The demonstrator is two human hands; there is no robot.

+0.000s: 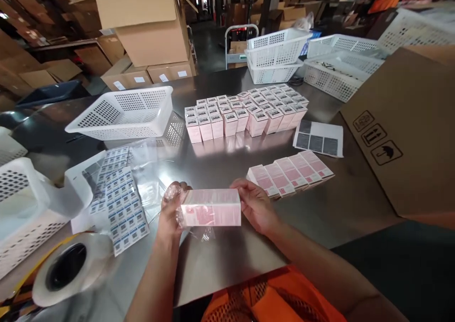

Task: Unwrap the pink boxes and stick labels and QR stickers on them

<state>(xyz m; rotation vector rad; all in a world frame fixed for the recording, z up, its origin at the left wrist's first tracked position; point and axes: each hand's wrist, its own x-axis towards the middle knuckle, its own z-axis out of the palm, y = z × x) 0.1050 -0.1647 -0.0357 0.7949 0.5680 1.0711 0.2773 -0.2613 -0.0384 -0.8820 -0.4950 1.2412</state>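
A pink-and-white carton (211,208) is held level above the near part of the metal table, partly inside a clear plastic bag (206,233). My left hand (173,208) is closed around its left end, with crumpled plastic bunched at the fingers. At the opposite end, my right hand (258,203) has its fingertips on the upper right corner. To the right of my hands lies a row of flat pink-and-white cartons (289,173). Farther back, many upright cartons (245,111) with barcode labels on top stand in a block.
A white basket (124,113) sits at the back left. Sticker sheets (126,208), plastic bags (149,175) and a tape roll (71,267) lie on the left. A large cardboard box (405,132) stands on the right, near a printed sheet (320,138). Stacked baskets (275,52) stand behind.
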